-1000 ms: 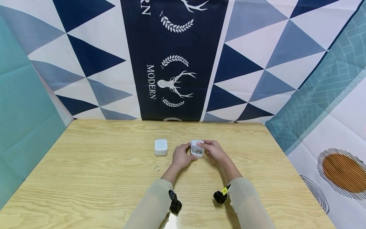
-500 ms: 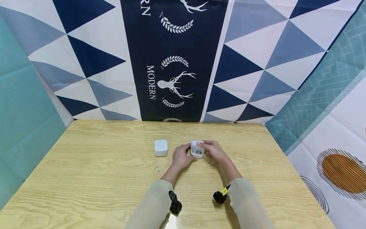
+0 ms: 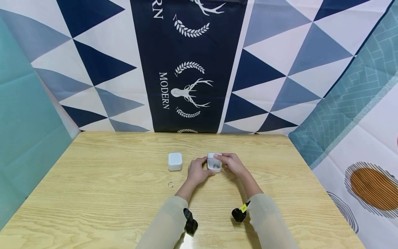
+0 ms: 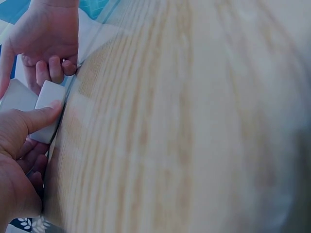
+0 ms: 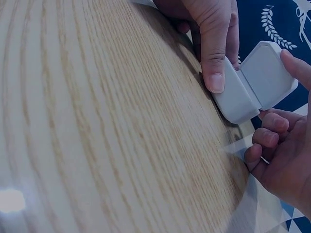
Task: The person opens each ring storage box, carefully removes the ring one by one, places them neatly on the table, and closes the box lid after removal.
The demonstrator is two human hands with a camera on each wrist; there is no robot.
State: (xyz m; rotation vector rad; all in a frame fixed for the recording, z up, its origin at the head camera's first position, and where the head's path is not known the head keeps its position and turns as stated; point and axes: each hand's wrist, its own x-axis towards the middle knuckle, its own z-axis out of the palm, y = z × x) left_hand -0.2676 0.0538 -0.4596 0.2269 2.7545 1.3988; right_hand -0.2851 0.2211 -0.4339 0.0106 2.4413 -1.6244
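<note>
A white ring box (image 3: 214,162) stands on the table with its hinged lid raised, and a ring (image 3: 216,166) shows inside. My left hand (image 3: 196,171) grips the base from the left, its thumb lying on the near side, as the left wrist view also shows. From the right, my right hand (image 3: 234,163) holds the lid (image 5: 269,75), thumb on its inner face near the upper edge; the other fingers curl by the hinge in the right wrist view. To the left sit a second white ring box (image 3: 175,161), lid down, and a loose ring (image 3: 170,184).
The wooden table (image 3: 109,193) meets a patterned cloth backdrop (image 3: 186,69) at its far edge. Teal cloth (image 3: 28,103) hangs at the left, and more patterned cloth (image 3: 357,148) at the right. Each sleeve bears a black wrist camera (image 3: 191,224).
</note>
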